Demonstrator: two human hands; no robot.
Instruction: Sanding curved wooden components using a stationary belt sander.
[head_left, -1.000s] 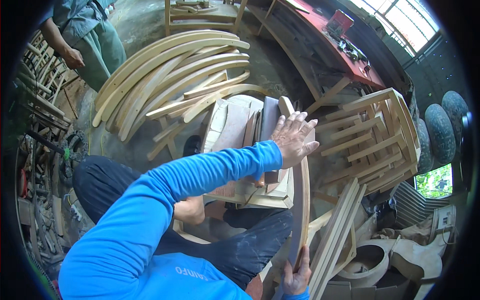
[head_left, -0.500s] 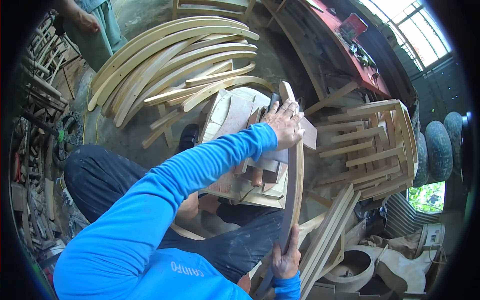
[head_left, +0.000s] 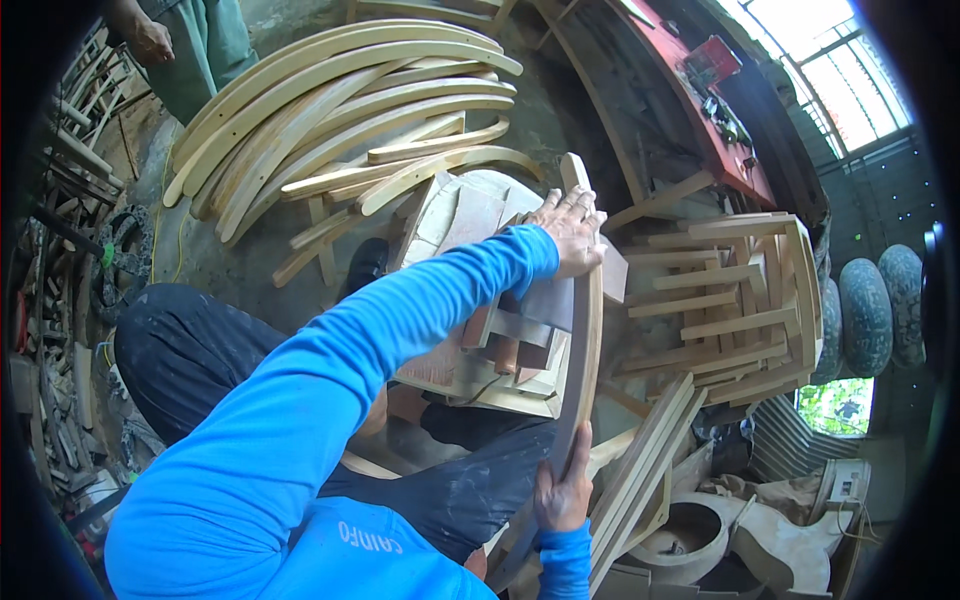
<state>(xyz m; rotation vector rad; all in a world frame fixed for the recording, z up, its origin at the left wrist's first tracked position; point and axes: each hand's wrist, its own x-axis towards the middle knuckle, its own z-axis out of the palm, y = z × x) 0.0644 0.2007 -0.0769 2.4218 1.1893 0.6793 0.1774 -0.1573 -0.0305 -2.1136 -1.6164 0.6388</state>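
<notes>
A long, slightly curved wooden piece (head_left: 585,345) runs from near my body to beyond a low wooden work stand (head_left: 530,402), along its right side. My left hand (head_left: 570,235) presses over the far part of the piece, fingers lying across it. Lower down, my right hand (head_left: 565,497) grips the near part, its thumb along the wood. On the stand sits a device with a grey metal plate (head_left: 548,303) and a round wooden peg (head_left: 507,355). My left hand and sleeve hide part of it, including where the piece meets it.
Curved wooden parts (head_left: 350,110) lie stacked at the far left. Wooden frames (head_left: 740,300) are piled on the right, with straight boards (head_left: 645,470) leaning nearer me. A red table (head_left: 715,125) holds tools. Another person's hand (head_left: 150,42) shows at the top left.
The wooden piece and both hands have shifted slightly away from my body. Both hands keep hold of the piece. The whole view has turned a little.
</notes>
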